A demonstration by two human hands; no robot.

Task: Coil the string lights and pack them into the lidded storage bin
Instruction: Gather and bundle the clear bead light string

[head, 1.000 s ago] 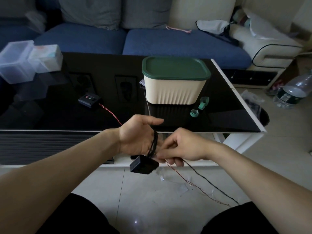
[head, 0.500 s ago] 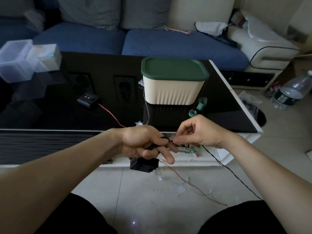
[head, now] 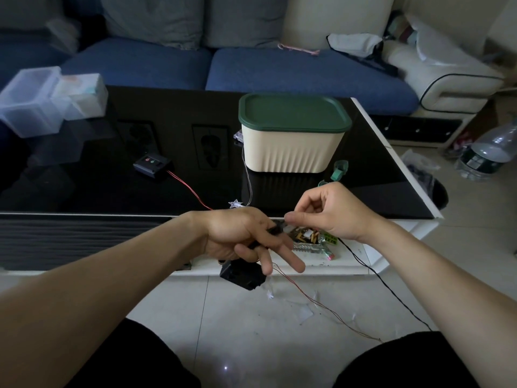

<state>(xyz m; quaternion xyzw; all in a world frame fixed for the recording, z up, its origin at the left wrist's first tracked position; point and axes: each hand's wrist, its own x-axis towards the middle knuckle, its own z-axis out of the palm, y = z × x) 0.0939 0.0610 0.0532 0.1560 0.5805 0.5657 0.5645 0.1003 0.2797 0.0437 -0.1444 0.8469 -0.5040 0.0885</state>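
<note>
Dark string-light wire (head: pixel 261 242) is seen looped around the left hand (head: pixel 240 236), its thumb curled over the loops, two fingers (head: pixel 291 260) extended beyond. A black battery box (head: pixel 242 275) hangs just below those fingers. The wire is pinched between thumb and forefinger of the right hand (head: pixel 327 212), just beside the left fingertips. The storage bin (head: pixel 292 147), green lid (head: pixel 293 112) on, stands beyond both hands on the black table (head: pixel 98 189).

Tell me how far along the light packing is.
Done: a few black loops sit on the left hand. In hand: the right hand pinches the wire for another wrap. Left: wire trails on the floor, another set lies on the table, and the bin is lidded.
</note>
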